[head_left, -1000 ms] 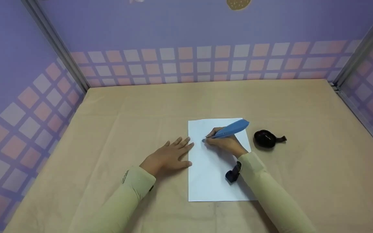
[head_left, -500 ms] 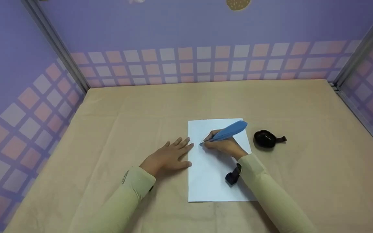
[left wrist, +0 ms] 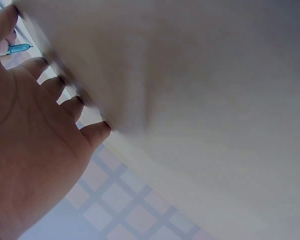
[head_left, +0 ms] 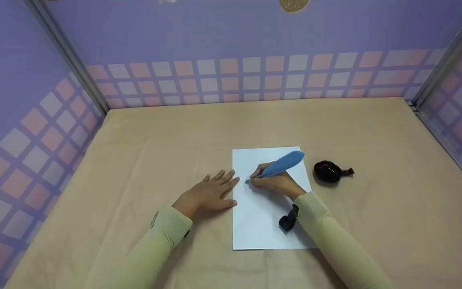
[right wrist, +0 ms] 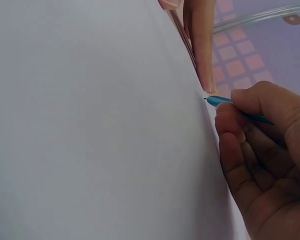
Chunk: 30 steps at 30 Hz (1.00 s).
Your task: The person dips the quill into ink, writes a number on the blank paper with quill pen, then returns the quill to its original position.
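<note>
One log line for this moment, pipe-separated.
left hand: fingers spread at left edge of paper | right hand: pinches blue feather-shaped pen, tip at paper | dark glossy object: right of paper

The pen [head_left: 282,163] is blue, paper [head_left: 255,224] white, tabletop [head_left: 175,132] tan, purple wall [head_left: 215,36] pink-and-white checked.

Table [head_left: 175,136], beige-covered; directly upon it: one white paper sheet [head_left: 257,212]; one glossy dark object [head_left: 328,172], short-handled, right of the sheet.
</note>
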Available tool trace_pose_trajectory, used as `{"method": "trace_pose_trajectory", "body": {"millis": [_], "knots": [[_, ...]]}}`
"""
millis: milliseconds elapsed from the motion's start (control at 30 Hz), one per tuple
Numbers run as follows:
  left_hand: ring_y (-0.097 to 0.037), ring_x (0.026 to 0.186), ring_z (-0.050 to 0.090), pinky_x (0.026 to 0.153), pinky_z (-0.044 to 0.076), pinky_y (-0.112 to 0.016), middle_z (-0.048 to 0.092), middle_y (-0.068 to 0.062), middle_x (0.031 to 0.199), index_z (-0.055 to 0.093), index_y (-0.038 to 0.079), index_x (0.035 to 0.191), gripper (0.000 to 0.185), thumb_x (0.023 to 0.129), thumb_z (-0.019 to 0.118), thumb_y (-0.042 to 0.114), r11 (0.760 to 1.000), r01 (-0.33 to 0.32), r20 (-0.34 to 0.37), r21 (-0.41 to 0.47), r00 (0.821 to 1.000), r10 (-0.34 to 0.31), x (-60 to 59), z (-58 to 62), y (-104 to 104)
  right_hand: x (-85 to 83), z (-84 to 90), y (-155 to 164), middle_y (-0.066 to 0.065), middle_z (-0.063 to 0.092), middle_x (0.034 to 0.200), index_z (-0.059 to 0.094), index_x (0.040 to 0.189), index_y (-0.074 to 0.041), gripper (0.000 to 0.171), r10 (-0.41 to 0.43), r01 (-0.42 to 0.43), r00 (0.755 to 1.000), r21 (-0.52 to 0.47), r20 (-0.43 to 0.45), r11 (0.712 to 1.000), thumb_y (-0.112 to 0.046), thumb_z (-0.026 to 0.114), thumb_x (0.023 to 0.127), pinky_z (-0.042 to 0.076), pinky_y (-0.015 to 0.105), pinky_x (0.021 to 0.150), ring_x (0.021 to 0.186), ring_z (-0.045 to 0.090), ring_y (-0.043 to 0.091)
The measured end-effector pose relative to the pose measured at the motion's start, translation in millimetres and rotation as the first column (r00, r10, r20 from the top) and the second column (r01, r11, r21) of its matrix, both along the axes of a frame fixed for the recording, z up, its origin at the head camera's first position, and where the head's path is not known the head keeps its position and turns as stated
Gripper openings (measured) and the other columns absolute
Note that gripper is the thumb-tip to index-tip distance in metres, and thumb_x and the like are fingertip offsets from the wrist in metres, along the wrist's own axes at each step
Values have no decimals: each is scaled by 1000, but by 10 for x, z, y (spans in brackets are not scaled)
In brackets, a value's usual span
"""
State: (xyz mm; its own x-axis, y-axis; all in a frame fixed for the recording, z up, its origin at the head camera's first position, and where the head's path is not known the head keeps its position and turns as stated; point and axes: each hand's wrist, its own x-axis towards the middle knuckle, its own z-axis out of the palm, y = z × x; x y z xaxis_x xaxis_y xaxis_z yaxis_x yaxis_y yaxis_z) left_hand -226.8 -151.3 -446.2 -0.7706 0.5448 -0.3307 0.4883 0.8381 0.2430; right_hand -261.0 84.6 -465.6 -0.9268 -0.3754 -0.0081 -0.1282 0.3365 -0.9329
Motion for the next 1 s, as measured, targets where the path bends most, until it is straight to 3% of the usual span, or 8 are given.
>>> {"method": "trace_pose_trajectory", "body": {"millis": [633, 1000], "knots": [[-23, 151, 0, 120, 8, -54, 1, 6, 163, 13, 28, 156, 73, 96, 40, 59, 1000, -1, 1, 1, 1000, 1, -13, -15, 0, 68, -4, -19, -3, 72, 84, 74, 86, -8, 11, 56, -60, 997, 64, 53, 996, -13, 76, 76, 45, 27, 81, 79, 61, 11], [-24, 151, 2, 120, 8, -55, 4, 4, 163, 15, 26, 156, 73, 96, 43, 57, 1000, -5, 3, 13, 1000, 5, 15, 19, 9, 99, -9, 2, -2, 74, 84, 74, 85, -8, 10, 99, -101, 995, 73, 29, 992, -13, 76, 76, 46, 26, 79, 76, 62, 11]]}}
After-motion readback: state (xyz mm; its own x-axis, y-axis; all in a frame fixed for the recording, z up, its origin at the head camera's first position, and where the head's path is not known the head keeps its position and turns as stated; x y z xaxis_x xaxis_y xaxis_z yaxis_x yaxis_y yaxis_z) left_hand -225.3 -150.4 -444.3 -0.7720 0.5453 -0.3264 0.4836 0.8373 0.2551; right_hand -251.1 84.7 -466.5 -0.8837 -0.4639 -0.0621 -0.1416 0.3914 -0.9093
